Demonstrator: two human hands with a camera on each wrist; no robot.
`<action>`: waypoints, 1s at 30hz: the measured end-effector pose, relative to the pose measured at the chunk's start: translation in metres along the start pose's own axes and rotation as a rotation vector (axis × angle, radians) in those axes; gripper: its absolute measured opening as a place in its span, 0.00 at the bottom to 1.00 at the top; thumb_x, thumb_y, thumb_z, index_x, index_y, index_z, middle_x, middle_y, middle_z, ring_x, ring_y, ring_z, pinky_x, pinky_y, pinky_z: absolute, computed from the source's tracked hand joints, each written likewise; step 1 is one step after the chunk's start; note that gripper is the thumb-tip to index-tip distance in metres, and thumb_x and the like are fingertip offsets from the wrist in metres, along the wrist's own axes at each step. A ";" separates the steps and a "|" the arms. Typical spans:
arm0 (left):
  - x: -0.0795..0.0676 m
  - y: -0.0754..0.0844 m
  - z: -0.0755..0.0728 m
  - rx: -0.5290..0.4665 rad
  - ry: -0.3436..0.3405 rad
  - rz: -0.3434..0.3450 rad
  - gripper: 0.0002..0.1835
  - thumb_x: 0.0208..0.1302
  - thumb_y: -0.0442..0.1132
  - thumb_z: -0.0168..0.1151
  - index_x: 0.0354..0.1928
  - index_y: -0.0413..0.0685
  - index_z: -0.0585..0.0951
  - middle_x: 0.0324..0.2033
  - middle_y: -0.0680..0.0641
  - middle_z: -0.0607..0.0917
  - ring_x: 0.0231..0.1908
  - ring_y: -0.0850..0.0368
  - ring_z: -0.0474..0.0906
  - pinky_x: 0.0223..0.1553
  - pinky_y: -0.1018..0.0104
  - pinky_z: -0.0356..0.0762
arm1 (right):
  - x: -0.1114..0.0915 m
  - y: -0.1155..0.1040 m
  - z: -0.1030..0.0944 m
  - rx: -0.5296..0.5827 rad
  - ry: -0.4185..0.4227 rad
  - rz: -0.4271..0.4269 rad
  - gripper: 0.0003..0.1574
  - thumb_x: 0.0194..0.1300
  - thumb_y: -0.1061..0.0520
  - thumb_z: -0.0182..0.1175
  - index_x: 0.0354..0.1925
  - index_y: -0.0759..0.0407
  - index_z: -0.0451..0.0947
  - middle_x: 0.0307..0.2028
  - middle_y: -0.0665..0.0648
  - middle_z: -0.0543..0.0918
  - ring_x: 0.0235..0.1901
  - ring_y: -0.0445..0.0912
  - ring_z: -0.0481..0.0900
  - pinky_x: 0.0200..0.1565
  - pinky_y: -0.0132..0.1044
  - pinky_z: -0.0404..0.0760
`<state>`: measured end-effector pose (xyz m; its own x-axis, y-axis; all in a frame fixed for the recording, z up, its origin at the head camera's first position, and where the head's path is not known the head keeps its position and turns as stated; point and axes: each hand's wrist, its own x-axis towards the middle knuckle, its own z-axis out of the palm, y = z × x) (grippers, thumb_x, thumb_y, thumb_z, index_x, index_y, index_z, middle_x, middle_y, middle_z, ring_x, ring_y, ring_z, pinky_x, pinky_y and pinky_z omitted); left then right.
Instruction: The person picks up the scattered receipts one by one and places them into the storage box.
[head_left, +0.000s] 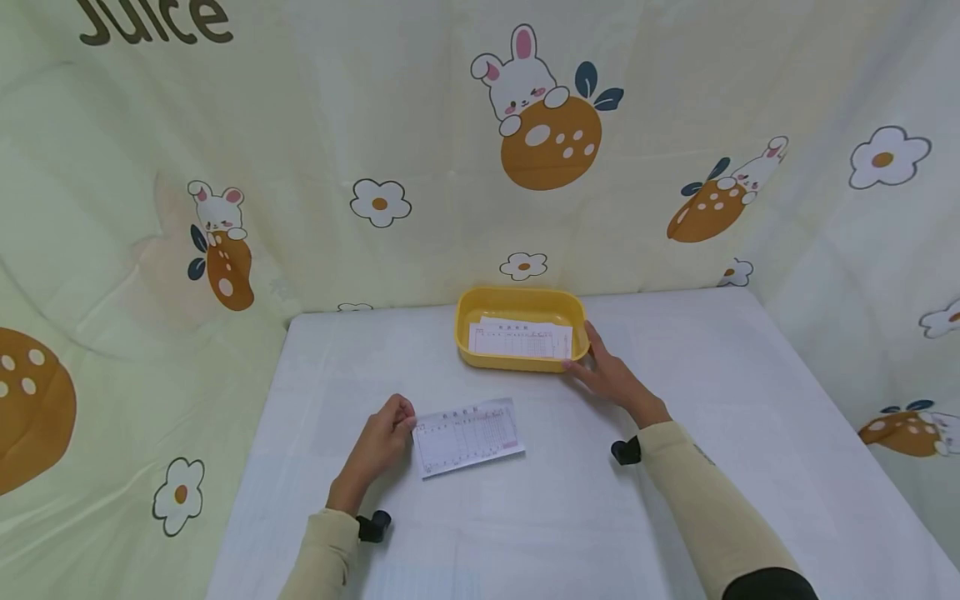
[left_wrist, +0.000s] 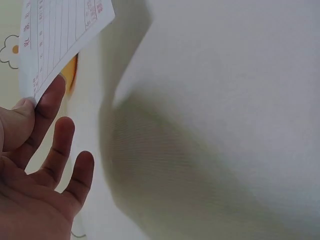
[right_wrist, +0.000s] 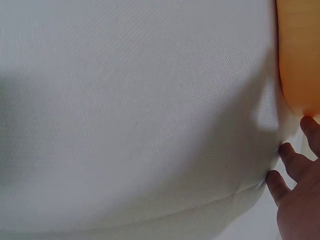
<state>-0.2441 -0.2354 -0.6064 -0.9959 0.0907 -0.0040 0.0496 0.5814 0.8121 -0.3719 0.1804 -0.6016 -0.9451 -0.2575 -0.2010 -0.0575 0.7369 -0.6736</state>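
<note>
My left hand (head_left: 382, 437) pinches the left edge of a white paper slip (head_left: 468, 437) printed with a ruled table. In the left wrist view, the thumb and index finger grip a corner of this slip (left_wrist: 65, 37), raised off the cloth; the other fingers (left_wrist: 62, 135) hang loosely bent. Farther back, a yellow plastic basket (head_left: 487, 362) holds similar printed slips (head_left: 521, 340). My right hand (head_left: 611, 375) touches the basket's right end, fingers spread around its near corner. The right wrist view shows a fingertip (right_wrist: 307, 122) against the basket (right_wrist: 300, 55), other fingertips on the cloth.
A white cloth covers the table (head_left: 570, 517). Behind it and along both sides hangs a pale curtain (head_left: 300, 125) printed with rabbits, oranges and flowers. Each wrist carries a small black camera (head_left: 626, 452).
</note>
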 end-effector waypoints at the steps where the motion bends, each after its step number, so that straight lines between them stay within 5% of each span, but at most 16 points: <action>1: 0.000 0.001 -0.001 -0.006 -0.002 -0.003 0.04 0.79 0.29 0.57 0.48 0.42 0.74 0.27 0.52 0.74 0.30 0.55 0.70 0.35 0.60 0.68 | 0.000 0.000 0.000 0.001 0.000 0.001 0.68 0.78 0.30 0.58 0.86 0.51 0.22 0.84 0.70 0.41 0.81 0.71 0.43 0.76 0.69 0.47; 14: 0.008 0.017 -0.010 -0.013 0.008 0.007 0.04 0.82 0.33 0.57 0.48 0.38 0.74 0.29 0.49 0.74 0.31 0.55 0.70 0.33 0.63 0.70 | 0.001 0.002 0.000 0.022 -0.007 0.016 0.69 0.76 0.28 0.58 0.86 0.49 0.22 0.85 0.68 0.40 0.81 0.70 0.43 0.75 0.70 0.48; 23: 0.026 0.041 -0.025 -0.006 0.002 -0.007 0.02 0.83 0.32 0.56 0.50 0.42 0.75 0.36 0.46 0.79 0.35 0.52 0.73 0.36 0.59 0.71 | 0.000 0.001 -0.001 0.023 -0.008 0.014 0.70 0.76 0.27 0.58 0.86 0.49 0.22 0.84 0.69 0.42 0.81 0.71 0.43 0.75 0.70 0.48; 30: 0.041 0.060 -0.036 0.001 -0.011 0.052 0.02 0.82 0.31 0.56 0.50 0.40 0.75 0.40 0.45 0.83 0.39 0.49 0.75 0.38 0.57 0.72 | 0.000 0.002 -0.001 0.035 -0.014 0.024 0.70 0.76 0.26 0.57 0.86 0.48 0.22 0.84 0.68 0.41 0.81 0.70 0.43 0.75 0.70 0.48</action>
<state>-0.2849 -0.2263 -0.5368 -0.9910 0.1299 0.0318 0.1015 0.5764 0.8108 -0.3725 0.1826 -0.6022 -0.9416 -0.2488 -0.2271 -0.0233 0.7207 -0.6929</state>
